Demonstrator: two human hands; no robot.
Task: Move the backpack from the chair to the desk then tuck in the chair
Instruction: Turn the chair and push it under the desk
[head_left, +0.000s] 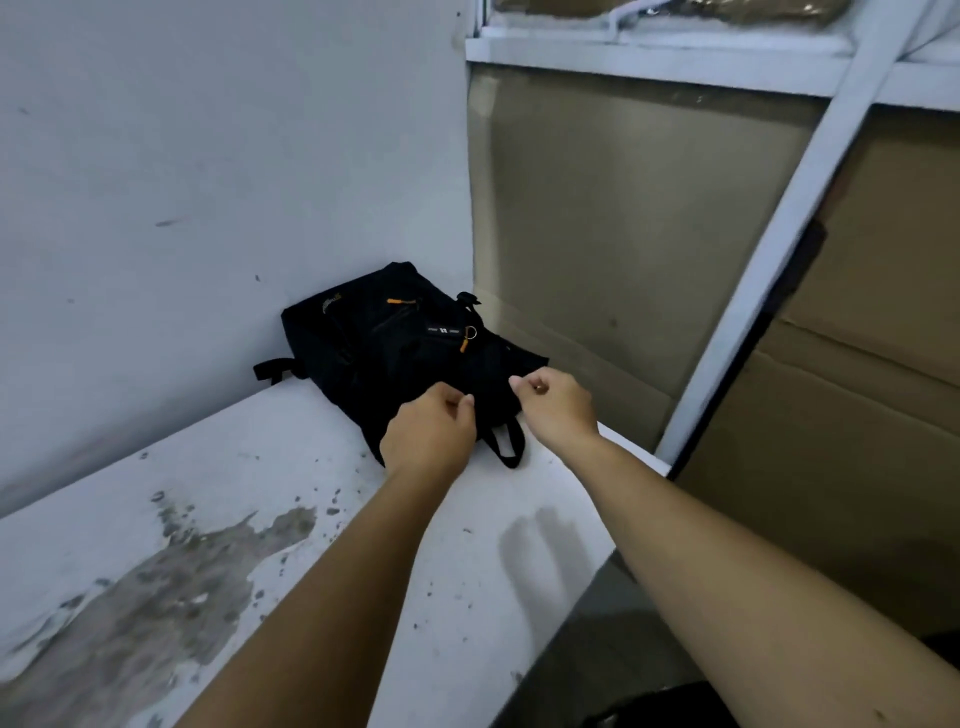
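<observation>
Your black backpack (400, 353) already lies on the white desk (218, 493), pushed into the far corner where the wall (182, 182) meets the cardboard-backed partition (597, 234). It lies flat with its front pocket up and its orange zipper pulls (464, 345) showing, so the corner braces it on two sides and it is unlikely to slide. One strap end (272, 369) pokes out at the left against the wall, and the carry loop (508, 441) hangs toward you at the near edge.

Your left hand (428, 434) is curled narrow, fingers bent in with the thumb over them, at the near end of the bag; whether it pinches fabric or only rests there cannot be told. Your right hand (558, 405) is likewise half-closed, thumb and forefinger nearly together just above the bag's near right corner, and it looks to hold nothing. Both hands sit at the end nearest you, which suits either a last nudge or letting go.

Judged from this, the first half of the task looks done. The chair does not show clearly; a dark shape at the bottom right may be part of it, but that is uncertain. You will likely need to look down and back to find it, and the worn, stained desk surface should not hinder you.
</observation>
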